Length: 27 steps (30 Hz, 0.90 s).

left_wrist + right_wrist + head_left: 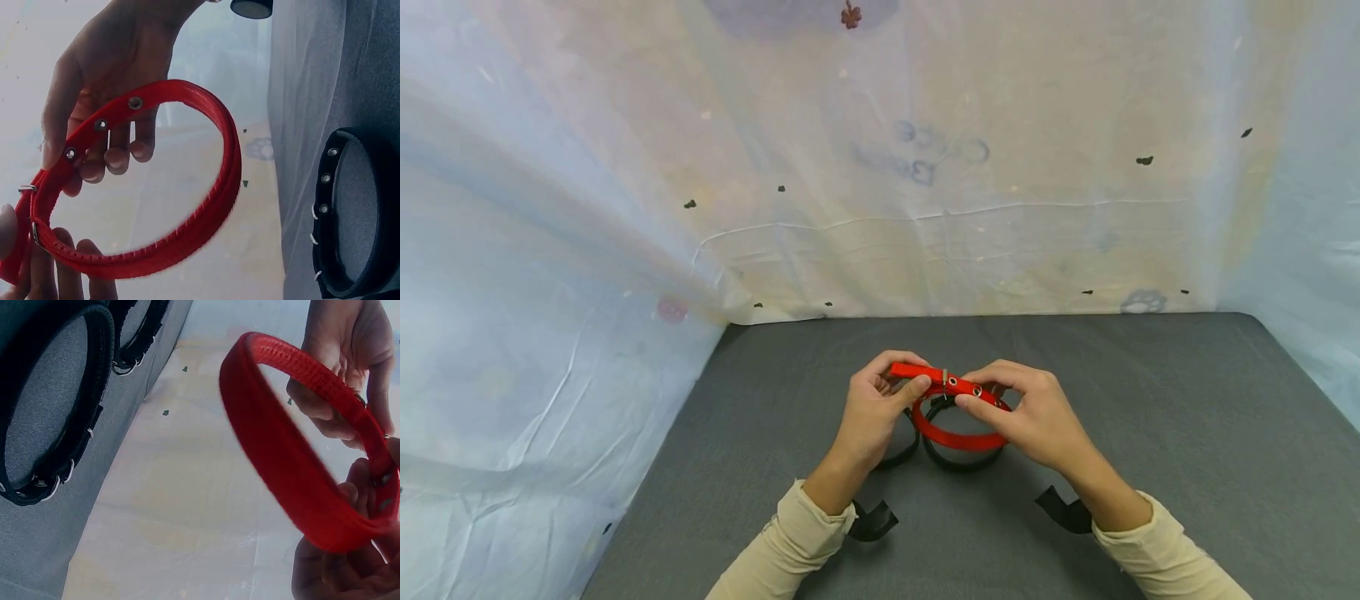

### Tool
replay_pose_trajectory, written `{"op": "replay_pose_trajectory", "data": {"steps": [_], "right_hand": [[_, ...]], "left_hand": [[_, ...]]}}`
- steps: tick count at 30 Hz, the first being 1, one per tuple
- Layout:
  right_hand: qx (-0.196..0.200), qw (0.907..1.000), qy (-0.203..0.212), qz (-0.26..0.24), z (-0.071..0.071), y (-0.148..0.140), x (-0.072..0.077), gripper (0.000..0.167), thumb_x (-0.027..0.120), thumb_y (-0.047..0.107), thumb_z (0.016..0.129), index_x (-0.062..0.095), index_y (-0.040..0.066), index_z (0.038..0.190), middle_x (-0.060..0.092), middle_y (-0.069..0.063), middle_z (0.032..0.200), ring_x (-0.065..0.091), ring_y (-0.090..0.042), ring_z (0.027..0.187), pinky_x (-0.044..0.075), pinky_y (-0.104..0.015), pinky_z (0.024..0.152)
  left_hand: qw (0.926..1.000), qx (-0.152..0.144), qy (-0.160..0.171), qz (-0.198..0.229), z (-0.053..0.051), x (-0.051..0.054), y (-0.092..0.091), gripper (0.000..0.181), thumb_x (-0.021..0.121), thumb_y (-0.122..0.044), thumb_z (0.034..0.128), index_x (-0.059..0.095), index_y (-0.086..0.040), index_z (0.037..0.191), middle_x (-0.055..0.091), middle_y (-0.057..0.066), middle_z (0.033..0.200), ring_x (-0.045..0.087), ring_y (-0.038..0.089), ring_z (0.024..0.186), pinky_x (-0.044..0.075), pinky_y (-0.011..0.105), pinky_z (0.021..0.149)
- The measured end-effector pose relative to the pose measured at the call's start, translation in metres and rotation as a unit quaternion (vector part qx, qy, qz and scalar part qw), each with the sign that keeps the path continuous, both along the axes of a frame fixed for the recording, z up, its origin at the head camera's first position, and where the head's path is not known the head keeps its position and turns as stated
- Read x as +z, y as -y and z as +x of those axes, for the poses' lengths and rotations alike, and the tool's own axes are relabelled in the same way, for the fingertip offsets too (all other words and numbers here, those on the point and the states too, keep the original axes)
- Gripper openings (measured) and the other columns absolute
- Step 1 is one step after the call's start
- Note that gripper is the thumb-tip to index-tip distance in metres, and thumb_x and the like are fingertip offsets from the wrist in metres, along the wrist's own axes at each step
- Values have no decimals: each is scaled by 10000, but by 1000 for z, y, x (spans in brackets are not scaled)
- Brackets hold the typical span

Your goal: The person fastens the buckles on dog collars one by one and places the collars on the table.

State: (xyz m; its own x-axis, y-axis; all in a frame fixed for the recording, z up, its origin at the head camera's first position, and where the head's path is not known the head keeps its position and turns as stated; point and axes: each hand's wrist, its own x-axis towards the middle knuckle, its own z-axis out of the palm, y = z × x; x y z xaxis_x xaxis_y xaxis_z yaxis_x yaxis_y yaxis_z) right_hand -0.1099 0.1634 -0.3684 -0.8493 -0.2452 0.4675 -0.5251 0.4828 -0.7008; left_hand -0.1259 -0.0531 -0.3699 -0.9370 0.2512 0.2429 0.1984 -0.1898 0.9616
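A red collar (964,442), closed into a loop with a metal buckle and eyelets, is held up between both hands above the table. My left hand (868,412) pinches the strap's free end beside the buckle, thumb in front. On the eyelet part, my right hand (1037,412) grips the strap between thumb and fingers. In the left wrist view the red collar (230,156) shows its eyelets and buckle; the right wrist view shows its smooth outer band (275,456). Beneath it lie two black collars, one (962,464) below the loop, the other (902,457) partly hidden by the left hand.
Grey cloth covers the table (760,400). Pale patterned sheeting (962,250) hangs behind it and along the sides. A black strap end (874,522) juts out near the left cuff, and another (1066,510) near the right wrist.
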Motion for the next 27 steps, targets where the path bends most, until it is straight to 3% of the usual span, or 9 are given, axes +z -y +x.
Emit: {"op": "replay_pose_trajectory", "data": {"steps": [6,12,15,21,27], "right_hand": [[-93,9999,39,40,1,0,1,147,786,266,873,757,270,1017,702,131,906,567,-42,721,479,-243,610],[-141,9999,83,16,1,0,3,143,789,276,870,756,272,1009,698,132,897,560,-55,726,478,-241,625],[-137,9999,97,1,1,0,3,142,783,277,877,756,263,1015,704,123,907,564,-56,729,483,-238,625],[-192,9997,89,-153,0,-4,3,148,775,256,885,746,293,1025,698,151,912,565,-62,741,478,-238,626],[-140,9994,72,-297,0,-3,3,142,753,228,905,753,272,1040,699,136,922,560,-63,756,476,-234,651]], "left_hand": [[9997,209,100,113,0,0,-1,367,719,-124,923,583,114,1167,692,-18,993,660,118,921,564,246,830],[9991,387,-94,165,0,1,-1,356,731,-114,909,599,114,1147,683,-8,1002,650,131,934,566,238,812],[9989,370,-94,280,-1,1,1,344,730,-123,911,601,94,1145,686,-14,995,661,131,913,574,261,815],[9949,379,-22,938,-6,4,8,185,690,-93,937,625,-8,1088,687,15,955,716,165,820,591,382,886],[9949,188,72,987,-6,4,9,183,703,-135,935,625,-87,1094,698,-6,960,701,149,893,582,380,903]]}}
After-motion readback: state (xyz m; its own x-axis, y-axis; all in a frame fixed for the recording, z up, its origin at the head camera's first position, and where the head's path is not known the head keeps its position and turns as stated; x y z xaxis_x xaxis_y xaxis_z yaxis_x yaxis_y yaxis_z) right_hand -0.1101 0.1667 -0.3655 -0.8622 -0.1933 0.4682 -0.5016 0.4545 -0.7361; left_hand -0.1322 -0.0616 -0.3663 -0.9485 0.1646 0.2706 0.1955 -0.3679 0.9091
